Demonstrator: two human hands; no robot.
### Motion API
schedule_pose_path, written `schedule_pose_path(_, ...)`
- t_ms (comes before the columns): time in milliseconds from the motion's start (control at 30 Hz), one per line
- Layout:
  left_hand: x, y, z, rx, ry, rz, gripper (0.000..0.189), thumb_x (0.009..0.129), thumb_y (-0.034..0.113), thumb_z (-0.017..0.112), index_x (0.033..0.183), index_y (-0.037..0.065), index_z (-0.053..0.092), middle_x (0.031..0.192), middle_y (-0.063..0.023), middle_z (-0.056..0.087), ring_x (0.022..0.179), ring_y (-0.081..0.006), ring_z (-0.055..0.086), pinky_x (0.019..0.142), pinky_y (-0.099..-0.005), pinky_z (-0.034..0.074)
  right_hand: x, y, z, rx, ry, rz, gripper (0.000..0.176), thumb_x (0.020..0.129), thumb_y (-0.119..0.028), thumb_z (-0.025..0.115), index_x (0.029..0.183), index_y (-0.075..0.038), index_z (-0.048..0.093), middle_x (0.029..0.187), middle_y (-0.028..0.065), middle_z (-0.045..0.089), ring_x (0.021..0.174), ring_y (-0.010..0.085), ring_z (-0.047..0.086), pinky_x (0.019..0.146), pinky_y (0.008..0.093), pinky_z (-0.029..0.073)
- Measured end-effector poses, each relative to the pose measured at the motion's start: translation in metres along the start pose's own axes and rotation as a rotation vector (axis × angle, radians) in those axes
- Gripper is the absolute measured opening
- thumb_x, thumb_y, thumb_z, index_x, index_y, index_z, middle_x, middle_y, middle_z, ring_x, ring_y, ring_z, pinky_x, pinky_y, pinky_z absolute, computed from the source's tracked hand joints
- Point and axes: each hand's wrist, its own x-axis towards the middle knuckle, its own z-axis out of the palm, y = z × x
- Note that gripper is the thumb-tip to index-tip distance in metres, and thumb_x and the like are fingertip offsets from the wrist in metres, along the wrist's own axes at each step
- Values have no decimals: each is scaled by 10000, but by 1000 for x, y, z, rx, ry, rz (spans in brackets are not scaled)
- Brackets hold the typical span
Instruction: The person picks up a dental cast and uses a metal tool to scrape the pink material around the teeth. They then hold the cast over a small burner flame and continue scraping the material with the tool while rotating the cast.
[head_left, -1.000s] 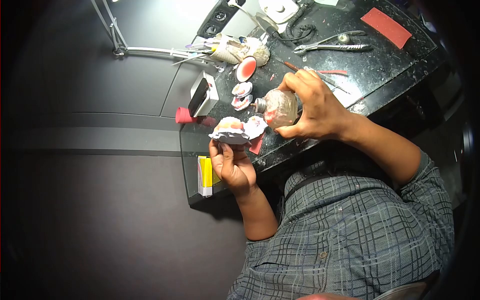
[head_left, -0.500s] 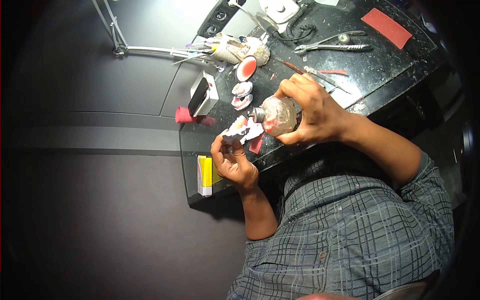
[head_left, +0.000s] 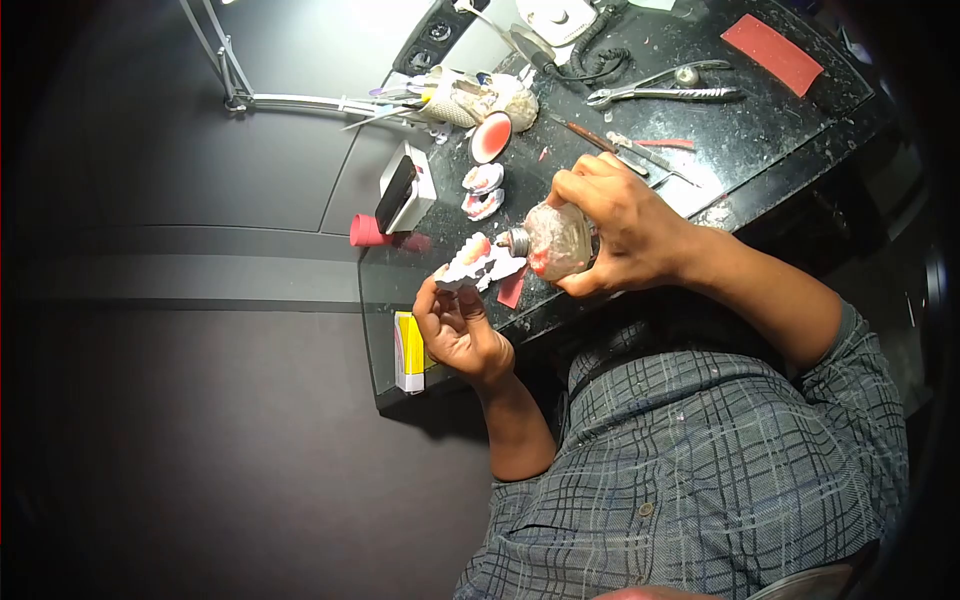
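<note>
My left hand [head_left: 462, 335] is closed on the edge of a white plaster dental model [head_left: 480, 270] carrying pink wax or gum and teeth. In my right hand [head_left: 635, 225] is a round glass spirit lamp [head_left: 560, 240], smeared with red and whitish wax. The lamp lies tipped on its side, its metal neck pointing left at the model and almost meeting it; a flame cannot be made out. Behind the model, a second pair of dental casts [head_left: 483, 190] stands on the black bench. Part of a red wax strip [head_left: 511, 290] shows below the model.
On the bench [head_left: 780, 140] lie pliers [head_left: 665, 85], a wax knife [head_left: 640, 150] and a red wax sheet [head_left: 772, 55]. Toward the back stand a round dish of red wax [head_left: 492, 137] and a tool holder [head_left: 455, 100]. A yellow box [head_left: 409, 350] sits by the left edge.
My left hand has shifted slightly left and turned the dental model, so more of its pink part shows. The lamp in my right hand has barely moved.
</note>
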Motion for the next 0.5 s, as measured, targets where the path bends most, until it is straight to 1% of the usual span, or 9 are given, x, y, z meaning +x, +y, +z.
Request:
schedule_pose_path(133, 1, -1, -1, -54, 16, -23, 302, 959, -44, 620, 1249, -49, 535, 1174, -164, 634, 1081, -220, 634, 981, -339, 500, 1, 0, 1, -18, 58, 4, 596, 567, -353, 863, 970, -30, 565, 874, 136, 600, 889, 320, 581, 838, 407, 443)
schedule_pose_path(267, 1, -4, -2, -2, -5, -34, 307, 960, -41, 616, 1255, -49, 530, 1173, -166, 634, 1079, -219, 635, 987, -335, 499, 3, -2, -2, 35, 59, 10, 592, 570, -349, 859, 971, -29, 563, 878, 136, 601, 891, 321, 580, 842, 408, 446)
schedule_pose_path(367, 1, -5, 0, -37, 8, -42, 302, 968, -36, 606, 1259, -44, 525, 1163, -159, 639, 1065, -215, 638, 956, -333, 516, 2, -1, -1, 33, 45, -14, 591, 569, -350, 856, 970, -30, 561, 876, 134, 600, 889, 321, 580, 837, 410, 447)
schedule_pose_path(433, 2, -3, 3, -131, 28, -55, 295, 1009, 14, 560, 1296, -27, 506, 1146, -143, 641, 972, -184, 635, 783, -309, 523, 0, 0, 0, 34, -1, -10, 601, 585, -347, 870, 1003, -14, 595, 929, 134, 578, 897, 309, 559, 859, 394, 442)
schedule_pose_path(500, 4, -3, 1, -159, 26, -89, 301, 1017, 29, 552, 1306, -32, 494, 1159, -152, 641, 962, -195, 649, 765, -318, 535, 0, 0, -2, 22, -28, 0, 602, 584, -349, 870, 1003, -14, 595, 935, 135, 581, 900, 310, 560, 861, 395, 443)
